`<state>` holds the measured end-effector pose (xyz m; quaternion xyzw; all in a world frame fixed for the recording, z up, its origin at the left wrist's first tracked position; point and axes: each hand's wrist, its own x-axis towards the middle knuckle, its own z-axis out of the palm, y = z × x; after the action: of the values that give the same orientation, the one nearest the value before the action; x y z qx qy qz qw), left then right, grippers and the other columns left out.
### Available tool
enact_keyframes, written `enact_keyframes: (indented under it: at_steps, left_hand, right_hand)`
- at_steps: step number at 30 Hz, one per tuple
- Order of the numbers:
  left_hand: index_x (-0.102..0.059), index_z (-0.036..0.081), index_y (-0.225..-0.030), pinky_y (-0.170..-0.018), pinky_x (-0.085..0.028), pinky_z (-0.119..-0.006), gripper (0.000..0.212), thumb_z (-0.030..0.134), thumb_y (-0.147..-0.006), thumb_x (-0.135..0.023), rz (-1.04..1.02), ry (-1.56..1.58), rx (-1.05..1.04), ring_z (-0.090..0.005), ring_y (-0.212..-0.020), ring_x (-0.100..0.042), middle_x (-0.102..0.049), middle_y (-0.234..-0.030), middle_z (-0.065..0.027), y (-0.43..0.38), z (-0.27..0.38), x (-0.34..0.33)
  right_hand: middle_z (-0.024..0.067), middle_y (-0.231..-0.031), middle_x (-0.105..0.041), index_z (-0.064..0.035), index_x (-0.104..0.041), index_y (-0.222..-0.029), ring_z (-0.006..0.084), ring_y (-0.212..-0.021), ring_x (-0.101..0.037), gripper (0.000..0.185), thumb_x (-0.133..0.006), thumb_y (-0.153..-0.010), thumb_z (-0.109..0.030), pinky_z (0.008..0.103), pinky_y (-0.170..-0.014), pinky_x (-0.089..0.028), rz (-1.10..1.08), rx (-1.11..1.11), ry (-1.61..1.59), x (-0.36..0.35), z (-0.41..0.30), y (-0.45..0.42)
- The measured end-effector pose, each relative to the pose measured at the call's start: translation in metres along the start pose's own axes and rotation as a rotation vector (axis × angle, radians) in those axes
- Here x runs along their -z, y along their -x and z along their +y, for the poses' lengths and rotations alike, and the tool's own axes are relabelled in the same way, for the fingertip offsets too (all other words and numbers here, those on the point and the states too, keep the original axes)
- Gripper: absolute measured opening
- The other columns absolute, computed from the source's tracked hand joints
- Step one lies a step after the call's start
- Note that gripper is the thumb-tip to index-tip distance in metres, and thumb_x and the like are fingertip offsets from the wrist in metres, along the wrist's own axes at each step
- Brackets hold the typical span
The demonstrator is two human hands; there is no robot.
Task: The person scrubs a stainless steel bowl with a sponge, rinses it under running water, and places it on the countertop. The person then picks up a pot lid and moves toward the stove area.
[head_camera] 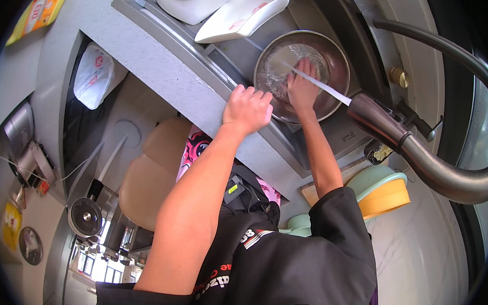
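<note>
A round metal pan or basin [335,67] sits in the grey sink [238,60], with churning water in it. From the pull-out faucet head [371,115] a stream of water runs into it. My right hand [304,83] reaches into the water, fingers extended and somewhat apart; nothing held is visible, though splashing partly hides the fingertips. My left hand [247,109] is closed in a loose fist at the sink's front edge, left of the basin; its palm side is hidden. White dishes, one a patterned angular dish [244,12], lie at the sink's upper left.
A green basin [373,178] and a yellow container [385,198] stand right of the sink beside a wooden board [309,194]. A dark holder with a yellowish sponge or scrubber [380,152] is near the faucet. Below the counter, a beige chair [146,192] stands at left, near a white bag [94,75].
</note>
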<state>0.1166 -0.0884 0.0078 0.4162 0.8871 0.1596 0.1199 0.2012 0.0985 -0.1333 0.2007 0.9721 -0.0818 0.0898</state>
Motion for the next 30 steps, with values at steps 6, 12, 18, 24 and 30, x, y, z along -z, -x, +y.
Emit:
enact_keyframes:
  at_steps: [6, 12, 18, 24, 30]
  left_hand:
    - [-0.067, 0.016, -0.081, -0.081, -0.047, -0.038, 0.014, 0.030, -0.083, -0.072, -0.084, -0.036, 0.010, -0.0184, -0.081, -0.066, -0.069, -0.077, 0.0009, 0.002, 0.001, 0.001]
    - [-0.067, 0.017, -0.081, -0.080, -0.046, -0.037, 0.014, 0.030, -0.082, -0.072, -0.042, -0.052, -0.007, -0.0179, -0.080, -0.066, -0.068, -0.076, 0.0015, 0.003, -0.003, -0.002]
    - [-0.067, 0.016, -0.079, -0.076, -0.047, -0.038, 0.009, 0.025, -0.079, -0.070, -0.021, -0.013, -0.007, -0.0190, -0.076, -0.065, -0.068, -0.073, 0.0002, 0.000, 0.002, 0.001]
    - [-0.067, 0.016, -0.079, -0.076, -0.047, -0.038, 0.009, 0.025, -0.079, -0.070, -0.031, -0.019, -0.004, -0.0194, -0.076, -0.065, -0.069, -0.074, -0.0007, -0.001, 0.002, 0.003]
    - [-0.066, 0.015, -0.079, -0.076, -0.047, -0.038, 0.009, 0.024, -0.079, -0.070, -0.023, -0.029, 0.000, -0.0194, -0.075, -0.065, -0.068, -0.074, -0.0009, -0.002, 0.000, 0.001]
  right_hand:
    - [0.0147, -0.164, -0.040, -0.0053, -0.046, -0.154, 0.0385, -0.148, -0.041, 0.064, -0.061, -0.098, -0.034, 0.0569, -0.119, -0.035, -0.161, 0.382, -0.077, 0.005, 0.005, 0.004]
    - [0.0106, -0.163, -0.042, -0.0072, -0.048, -0.152, 0.0355, -0.149, -0.040, 0.064, -0.065, -0.097, -0.034, 0.0609, -0.118, -0.033, -0.115, 0.206, 0.005, 0.012, -0.001, -0.009]
    - [0.0109, -0.162, -0.043, -0.0148, -0.050, -0.152, 0.0386, -0.149, -0.039, 0.061, -0.065, -0.097, -0.035, 0.0649, -0.117, -0.031, 0.016, 0.161, -0.045, 0.001, 0.003, -0.013]
    - [0.0127, -0.164, -0.041, -0.0113, -0.046, -0.155, 0.0394, -0.149, -0.038, 0.066, -0.060, -0.099, -0.044, 0.0647, -0.120, -0.027, 0.042, -0.099, -0.096, -0.008, 0.008, -0.027]
    - [0.0203, -0.163, -0.039, -0.0037, -0.043, -0.155, 0.0387, -0.153, -0.033, 0.071, -0.057, -0.100, -0.046, 0.0594, -0.123, -0.025, -0.099, 0.067, -0.178, -0.003, 0.026, -0.035]
